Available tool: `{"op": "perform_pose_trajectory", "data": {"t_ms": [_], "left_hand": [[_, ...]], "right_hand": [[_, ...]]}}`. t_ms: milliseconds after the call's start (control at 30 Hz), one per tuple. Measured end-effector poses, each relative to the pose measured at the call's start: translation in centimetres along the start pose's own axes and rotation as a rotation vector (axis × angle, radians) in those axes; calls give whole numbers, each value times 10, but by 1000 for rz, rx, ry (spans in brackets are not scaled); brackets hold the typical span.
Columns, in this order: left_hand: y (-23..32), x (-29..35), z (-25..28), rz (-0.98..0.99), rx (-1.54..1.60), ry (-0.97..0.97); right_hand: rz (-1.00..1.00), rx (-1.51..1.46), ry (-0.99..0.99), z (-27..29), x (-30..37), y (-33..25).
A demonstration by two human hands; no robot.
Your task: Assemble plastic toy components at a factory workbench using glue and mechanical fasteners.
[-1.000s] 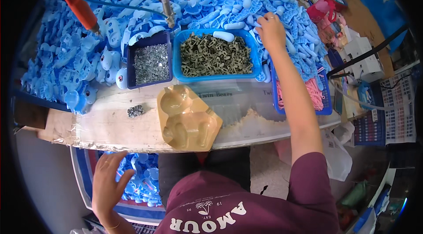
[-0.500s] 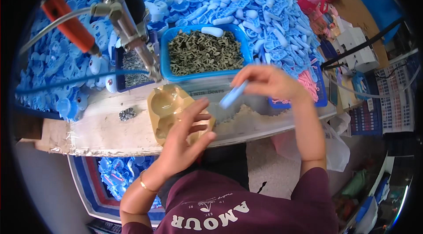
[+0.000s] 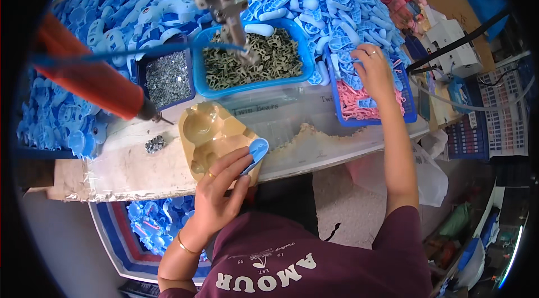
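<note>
My left hand [image 3: 222, 183] is closed on a light blue curved plastic piece [image 3: 258, 151], hollow side showing, at the right edge of a tan moulded holder [image 3: 188, 129]. Farther right, my right hand [image 3: 373, 70] reaches over a blue basket [image 3: 414, 108], its fingers curved and apart beside the heap of light blue plastic pieces [image 3: 351, 31]. Nothing shows between those fingers, though their tips lie close to the pieces. Inside the basket are pink plastic parts [image 3: 351, 101] with a few blue ones among them.
An orange screwdriver [image 3: 98, 76] hangs at the left, its bit near the holder; a metal-ended arm [image 3: 227, 6] hangs above. Behind stand a blue tub [image 3: 197, 76] of dark metal clips and a box of small screws [image 3: 168, 79]. More screws [image 3: 156, 143] lie on the table.
The blue piece has passed from my right hand to my left, which is now closed on it. My right hand has moved away to the basket. The screwdriver appears lower and farther right.
</note>
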State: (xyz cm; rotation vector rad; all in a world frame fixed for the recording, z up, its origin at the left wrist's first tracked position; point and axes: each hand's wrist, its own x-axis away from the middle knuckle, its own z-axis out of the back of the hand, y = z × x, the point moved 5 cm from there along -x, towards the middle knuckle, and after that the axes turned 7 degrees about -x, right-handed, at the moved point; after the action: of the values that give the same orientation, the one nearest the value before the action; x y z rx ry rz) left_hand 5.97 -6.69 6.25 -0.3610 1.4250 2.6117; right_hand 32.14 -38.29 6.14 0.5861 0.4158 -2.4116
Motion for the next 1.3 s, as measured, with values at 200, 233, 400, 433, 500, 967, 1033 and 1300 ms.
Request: {"op": "perform_pose_trajectory", "data": {"t_ms": [200, 233, 400, 433, 500, 967, 1033, 1300], "left_hand": [[-8, 28, 19, -198, -379, 41], [-10, 31, 20, -199, -401, 57], [-15, 36, 17, -206, -449, 71], [-16, 35, 14, -222, -456, 73], [-16, 37, 12, -220, -477, 76], [-13, 24, -13, -283, -522, 142], [-11, 22, -20, -288, -518, 146], [-7, 19, -36, -287, -517, 155]], "right_hand": [[73, -60, -5, 18, 1, -11], [69, -112, -38, 14, 2, -9], [-161, -286, -150, 2, 11, -13], [-118, -280, -81, 10, 11, -22], [-68, -294, -20, 21, 11, -47], [-162, -541, 136, 36, 82, -138], [-183, -576, 129, 32, 91, -146], [-202, -732, 130, 13, 105, -160]]}}
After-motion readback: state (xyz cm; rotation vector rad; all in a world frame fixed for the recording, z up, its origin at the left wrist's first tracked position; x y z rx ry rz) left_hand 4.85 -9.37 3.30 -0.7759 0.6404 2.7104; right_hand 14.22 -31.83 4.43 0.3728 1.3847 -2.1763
